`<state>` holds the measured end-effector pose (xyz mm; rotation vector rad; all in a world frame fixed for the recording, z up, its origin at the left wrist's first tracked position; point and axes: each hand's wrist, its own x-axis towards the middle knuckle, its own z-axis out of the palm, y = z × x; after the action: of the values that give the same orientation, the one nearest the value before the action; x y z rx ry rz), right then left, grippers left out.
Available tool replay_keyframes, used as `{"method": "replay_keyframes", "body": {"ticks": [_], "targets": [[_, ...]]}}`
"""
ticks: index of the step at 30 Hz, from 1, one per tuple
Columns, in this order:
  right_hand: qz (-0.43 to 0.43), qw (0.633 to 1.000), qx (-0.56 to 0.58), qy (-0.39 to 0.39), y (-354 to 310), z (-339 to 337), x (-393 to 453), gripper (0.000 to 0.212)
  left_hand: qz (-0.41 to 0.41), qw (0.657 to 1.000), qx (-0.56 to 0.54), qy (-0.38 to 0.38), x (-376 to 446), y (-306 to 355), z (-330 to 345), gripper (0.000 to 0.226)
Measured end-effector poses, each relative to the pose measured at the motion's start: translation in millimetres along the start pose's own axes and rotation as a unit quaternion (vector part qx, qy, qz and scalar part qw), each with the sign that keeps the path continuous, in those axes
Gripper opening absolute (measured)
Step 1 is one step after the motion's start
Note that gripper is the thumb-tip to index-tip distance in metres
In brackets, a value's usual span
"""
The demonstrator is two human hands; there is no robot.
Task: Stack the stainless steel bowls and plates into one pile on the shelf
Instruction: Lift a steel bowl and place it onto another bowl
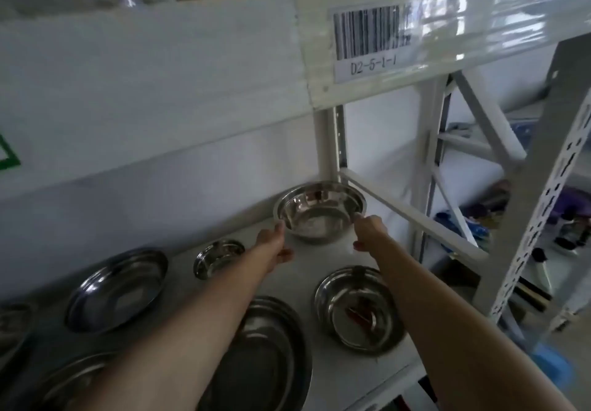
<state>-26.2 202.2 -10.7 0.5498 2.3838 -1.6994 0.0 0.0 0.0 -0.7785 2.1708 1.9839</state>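
Steel, thin and polished, is what both hands are dealing with: the deep bowl (319, 210) sits between them at the far corner of the shelf (323, 257), the left hand (273, 246) pinching its rim on one side and the right hand (371, 228) gripping the rim on the opposite side. Whether the bowl's base rests on the shelf or is just clear of it cannot be told. Nearer than the hands lie the other pieces, each apart from its neighbours: a small bowl (218, 258) just behind the left wrist, a wide plate (118, 289) further out to the left, a shallow bowl (359, 308) under the right forearm, and a large flat plate (265, 356) between the two forearms. Such a bowl is probably light and stiff, but its mirror finish looks slippery, so the rolled rim, taken on two opposite sides as here, seems the safest hold. Set down carelessly, it may skate or clatter, and nested pieces could slide off-centre unless lowered squarely.
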Motion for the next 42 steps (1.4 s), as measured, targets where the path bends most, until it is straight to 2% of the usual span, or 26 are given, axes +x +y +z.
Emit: {"method": "replay_keyframes", "body": {"ticks": [3,7,11,16,24,28,35,40,42], "targets": [[0.031,0.998,0.048,0.010,3.3,3.7,11.6,0.046,-0.002,1.000,-0.004,0.003,13.3,3.7,7.8,0.058],[0.018,0.999,0.029,0.009,9.1,13.7,25.8,0.033,-0.004,1.000,0.001,0.013,30.4,1.6,17.4,0.055],[0.009,0.998,0.052,0.017,12.7,23.5,37.3,0.034,-0.019,0.999,-0.023,0.014,47.9,-3.0,21.7,0.045],[0.040,0.994,0.102,0.016,18.2,34.0,54.2,0.052,-0.031,0.999,-0.042,-0.005,72.2,-8.1,27.8,0.041],[0.034,0.990,0.131,0.049,37.8,50.9,94.3,0.084,-0.032,0.997,-0.063,-0.018,83.5,-9.6,34.8,0.027],[0.007,0.990,0.130,0.059,33.7,48.6,83.5,0.060,-0.033,0.997,-0.072,-0.010,84.9,-9.1,35.2,0.017],[0.009,0.988,0.146,0.047,26.7,42.5,56.7,0.036,-0.035,0.996,-0.076,-0.007,73.9,-6.8,29.0,0.010],[-0.006,0.989,0.145,0.038,27.5,45.3,55.0,0.051,-0.016,0.996,-0.089,0.001,62.8,-7.6,17.9,0.026],[-0.009,0.988,0.147,0.038,25.5,45.9,51.6,0.052,-0.011,0.995,-0.103,-0.001,55.5,-6.8,13.2,0.023]]}}
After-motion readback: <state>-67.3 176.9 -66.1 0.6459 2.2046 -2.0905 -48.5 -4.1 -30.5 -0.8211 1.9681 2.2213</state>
